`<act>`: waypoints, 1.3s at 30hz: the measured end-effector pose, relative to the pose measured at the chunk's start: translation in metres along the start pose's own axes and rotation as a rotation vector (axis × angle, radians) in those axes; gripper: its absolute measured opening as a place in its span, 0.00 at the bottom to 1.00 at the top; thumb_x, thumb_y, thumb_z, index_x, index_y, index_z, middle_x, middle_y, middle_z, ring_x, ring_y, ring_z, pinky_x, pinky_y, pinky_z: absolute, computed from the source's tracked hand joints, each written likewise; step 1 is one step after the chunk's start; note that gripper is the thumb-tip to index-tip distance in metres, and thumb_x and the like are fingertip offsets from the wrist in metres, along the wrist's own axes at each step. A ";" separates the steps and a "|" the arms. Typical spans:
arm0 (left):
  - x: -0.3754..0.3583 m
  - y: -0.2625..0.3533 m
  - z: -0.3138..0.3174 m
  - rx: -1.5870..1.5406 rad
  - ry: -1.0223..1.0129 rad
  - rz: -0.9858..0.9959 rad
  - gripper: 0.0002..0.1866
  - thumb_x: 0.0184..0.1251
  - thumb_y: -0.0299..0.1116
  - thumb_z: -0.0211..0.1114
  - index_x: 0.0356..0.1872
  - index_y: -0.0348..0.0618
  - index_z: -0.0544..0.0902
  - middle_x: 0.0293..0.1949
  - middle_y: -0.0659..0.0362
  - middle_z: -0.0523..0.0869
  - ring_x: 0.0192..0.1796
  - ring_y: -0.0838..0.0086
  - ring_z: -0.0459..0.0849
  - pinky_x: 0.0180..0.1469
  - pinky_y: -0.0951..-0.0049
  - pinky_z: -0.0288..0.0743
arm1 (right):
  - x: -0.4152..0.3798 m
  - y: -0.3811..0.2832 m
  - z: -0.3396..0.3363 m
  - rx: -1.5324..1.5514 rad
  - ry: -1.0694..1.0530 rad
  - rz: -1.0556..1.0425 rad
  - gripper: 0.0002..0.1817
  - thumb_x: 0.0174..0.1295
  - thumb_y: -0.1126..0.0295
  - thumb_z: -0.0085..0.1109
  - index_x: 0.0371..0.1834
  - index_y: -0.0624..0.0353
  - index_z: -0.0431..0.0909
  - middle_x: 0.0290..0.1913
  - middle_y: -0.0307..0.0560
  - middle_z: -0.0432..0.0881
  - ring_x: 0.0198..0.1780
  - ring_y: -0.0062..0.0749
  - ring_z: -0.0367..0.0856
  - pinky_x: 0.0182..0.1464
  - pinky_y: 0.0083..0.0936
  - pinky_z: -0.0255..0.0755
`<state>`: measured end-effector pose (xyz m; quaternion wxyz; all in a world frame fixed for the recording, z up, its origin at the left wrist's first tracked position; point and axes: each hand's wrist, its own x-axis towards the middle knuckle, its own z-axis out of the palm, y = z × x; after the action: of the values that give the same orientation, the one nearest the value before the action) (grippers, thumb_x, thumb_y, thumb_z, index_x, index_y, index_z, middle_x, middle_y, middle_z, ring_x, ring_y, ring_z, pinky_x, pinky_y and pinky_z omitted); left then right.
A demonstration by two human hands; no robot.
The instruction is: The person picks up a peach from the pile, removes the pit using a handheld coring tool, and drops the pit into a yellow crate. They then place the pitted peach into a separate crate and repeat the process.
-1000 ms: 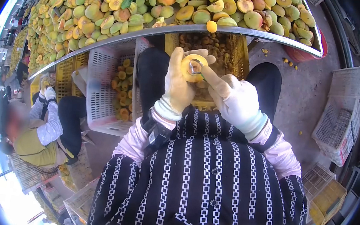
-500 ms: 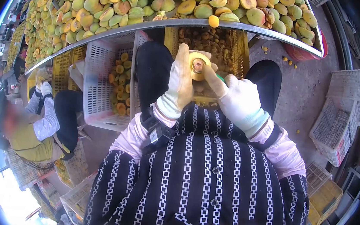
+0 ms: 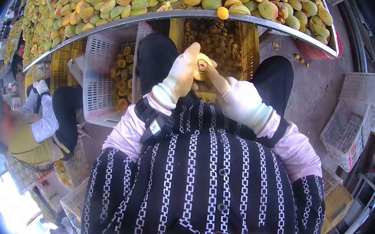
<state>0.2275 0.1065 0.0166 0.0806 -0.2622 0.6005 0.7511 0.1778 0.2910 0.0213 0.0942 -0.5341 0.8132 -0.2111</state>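
My left hand (image 3: 180, 76), in a white glove with yellowed fingers, is closed around a peach half (image 3: 201, 68). The cut face points up and the brown pit hollow shows in its middle. My right hand (image 3: 241, 97), gloved alike, is curled with its index finger against the right edge of the peach half. Whatever its other fingers hold is hidden now; a bit of green handle showed there earlier. Below both hands is a yellow crate (image 3: 251, 48) with many brown pits or scraps in it.
A metal-edged table (image 3: 161, 19) heaped with peach halves spans the front, with one small yellow piece (image 3: 223, 13) on its rim. A white crate (image 3: 97, 63) with peach halves stands left. Stacked white crates (image 3: 354, 115) stand right. A co-worker (image 3: 28, 124) sits at far left.
Both hands have moved slightly left with the peach half, which is tilted more. The green handle by my right hand has gone out of sight. The view has shifted a little.
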 end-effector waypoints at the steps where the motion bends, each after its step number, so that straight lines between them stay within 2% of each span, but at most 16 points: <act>1: 0.001 -0.003 -0.001 -0.098 -0.032 -0.005 0.34 0.75 0.60 0.39 0.36 0.38 0.82 0.28 0.59 0.84 0.20 0.81 0.78 0.15 0.84 0.66 | 0.001 0.001 -0.001 0.112 0.014 -0.022 0.42 0.55 0.70 0.59 0.75 0.49 0.50 0.28 0.52 0.79 0.26 0.47 0.81 0.28 0.38 0.76; 5: 0.010 -0.003 0.007 -0.009 0.071 0.141 0.34 0.75 0.59 0.38 0.35 0.39 0.82 0.27 0.59 0.84 0.17 0.79 0.77 0.14 0.83 0.66 | 0.003 -0.004 0.002 0.135 0.051 0.018 0.41 0.57 0.71 0.56 0.75 0.49 0.50 0.29 0.52 0.79 0.27 0.48 0.81 0.30 0.39 0.76; 7: 0.011 0.005 0.011 0.181 0.195 0.114 0.33 0.75 0.58 0.38 0.34 0.39 0.82 0.25 0.59 0.83 0.14 0.79 0.75 0.13 0.83 0.65 | 0.005 0.002 0.008 0.126 0.110 0.004 0.38 0.52 0.79 0.57 0.70 0.61 0.59 0.28 0.51 0.79 0.25 0.47 0.81 0.27 0.37 0.75; 11: 0.005 0.001 -0.007 0.083 -0.199 -0.141 0.32 0.74 0.58 0.39 0.33 0.40 0.82 0.20 0.60 0.82 0.13 0.78 0.75 0.13 0.84 0.63 | -0.006 0.016 0.002 0.237 0.028 -0.093 0.37 0.53 0.79 0.57 0.70 0.60 0.59 0.29 0.52 0.80 0.27 0.50 0.81 0.28 0.37 0.75; 14: 0.013 -0.001 -0.003 0.153 -0.161 -0.156 0.32 0.74 0.59 0.39 0.32 0.42 0.81 0.19 0.60 0.81 0.13 0.78 0.74 0.13 0.83 0.62 | -0.005 0.020 0.000 0.243 -0.067 -0.074 0.36 0.55 0.78 0.57 0.71 0.58 0.59 0.30 0.50 0.80 0.26 0.44 0.82 0.28 0.36 0.75; 16: 0.014 -0.001 0.004 0.172 -0.072 -0.136 0.30 0.73 0.59 0.41 0.30 0.44 0.80 0.17 0.61 0.79 0.12 0.77 0.74 0.12 0.82 0.62 | -0.003 0.019 0.011 0.681 -0.010 0.056 0.36 0.59 0.77 0.54 0.73 0.52 0.54 0.31 0.53 0.80 0.29 0.44 0.82 0.33 0.36 0.76; 19: 0.017 -0.005 0.005 0.012 0.018 -0.131 0.29 0.73 0.59 0.42 0.29 0.44 0.79 0.17 0.61 0.79 0.12 0.76 0.74 0.11 0.82 0.61 | 0.002 0.030 0.030 0.742 0.162 -0.066 0.35 0.61 0.77 0.53 0.73 0.53 0.54 0.30 0.47 0.78 0.26 0.31 0.80 0.28 0.28 0.74; 20: 0.020 -0.007 -0.003 -0.079 -0.085 -0.182 0.29 0.73 0.59 0.44 0.29 0.44 0.79 0.17 0.61 0.78 0.11 0.76 0.74 0.09 0.81 0.60 | 0.005 0.014 -0.017 1.257 -0.270 0.434 0.35 0.62 0.75 0.54 0.73 0.53 0.54 0.29 0.41 0.76 0.21 0.21 0.75 0.23 0.20 0.71; 23: 0.022 0.001 -0.005 -0.142 -0.150 -0.114 0.28 0.73 0.59 0.44 0.30 0.44 0.79 0.17 0.61 0.78 0.11 0.76 0.74 0.09 0.82 0.59 | 0.005 0.020 -0.017 1.475 -0.175 0.424 0.34 0.64 0.74 0.54 0.74 0.55 0.53 0.28 0.38 0.72 0.17 0.15 0.69 0.20 0.13 0.67; 24: 0.022 0.001 -0.003 -0.051 -0.096 0.023 0.29 0.74 0.59 0.43 0.36 0.42 0.80 0.21 0.59 0.81 0.16 0.76 0.78 0.14 0.82 0.65 | 0.007 0.018 -0.020 1.293 -0.158 0.417 0.34 0.64 0.74 0.55 0.73 0.56 0.53 0.34 0.44 0.78 0.24 0.25 0.78 0.28 0.19 0.74; 25: 0.020 0.003 -0.001 -0.039 -0.098 0.035 0.29 0.74 0.59 0.43 0.36 0.42 0.80 0.21 0.59 0.81 0.16 0.76 0.78 0.14 0.82 0.65 | 0.008 0.019 -0.015 1.292 -0.145 0.403 0.34 0.64 0.74 0.55 0.73 0.56 0.53 0.34 0.44 0.78 0.24 0.25 0.78 0.28 0.19 0.74; 27: 0.017 0.003 0.003 -0.108 -0.038 0.195 0.29 0.75 0.58 0.41 0.45 0.40 0.78 0.27 0.57 0.84 0.23 0.75 0.82 0.22 0.81 0.72 | 0.009 0.024 -0.003 0.466 0.437 -0.047 0.34 0.63 0.75 0.56 0.73 0.55 0.55 0.45 0.50 0.82 0.38 0.39 0.85 0.42 0.26 0.78; 28: 0.020 -0.005 -0.002 -0.179 -0.114 0.229 0.30 0.75 0.56 0.41 0.52 0.36 0.76 0.35 0.54 0.85 0.30 0.72 0.84 0.31 0.77 0.77 | 0.003 0.022 -0.008 0.528 0.387 0.063 0.34 0.61 0.75 0.56 0.72 0.53 0.57 0.53 0.54 0.80 0.48 0.47 0.83 0.52 0.30 0.75; 33: 0.021 -0.012 0.007 -0.280 -0.195 0.415 0.30 0.75 0.52 0.43 0.54 0.31 0.75 0.45 0.50 0.85 0.39 0.69 0.86 0.39 0.73 0.81 | -0.004 0.014 -0.018 0.664 0.208 0.199 0.35 0.60 0.75 0.56 0.72 0.50 0.57 0.51 0.58 0.80 0.47 0.50 0.83 0.49 0.32 0.76; 35: 0.020 -0.010 0.013 -0.161 -0.097 0.438 0.29 0.77 0.51 0.38 0.56 0.33 0.74 0.45 0.52 0.83 0.46 0.70 0.84 0.52 0.72 0.78 | -0.005 0.009 -0.016 0.613 0.257 0.200 0.35 0.60 0.74 0.56 0.72 0.49 0.57 0.49 0.60 0.81 0.47 0.53 0.83 0.48 0.34 0.77; 39: 0.015 -0.005 0.022 -0.294 -0.088 0.458 0.26 0.77 0.49 0.40 0.53 0.34 0.75 0.44 0.51 0.84 0.49 0.71 0.82 0.56 0.72 0.74 | -0.004 0.004 -0.015 0.359 0.241 0.226 0.35 0.60 0.73 0.57 0.72 0.51 0.58 0.36 0.56 0.83 0.34 0.52 0.83 0.35 0.37 0.77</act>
<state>0.2105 0.1255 0.0079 -0.1041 -0.0956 0.5248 0.8394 0.1704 0.2999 0.0328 0.1129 -0.3856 0.8225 -0.4025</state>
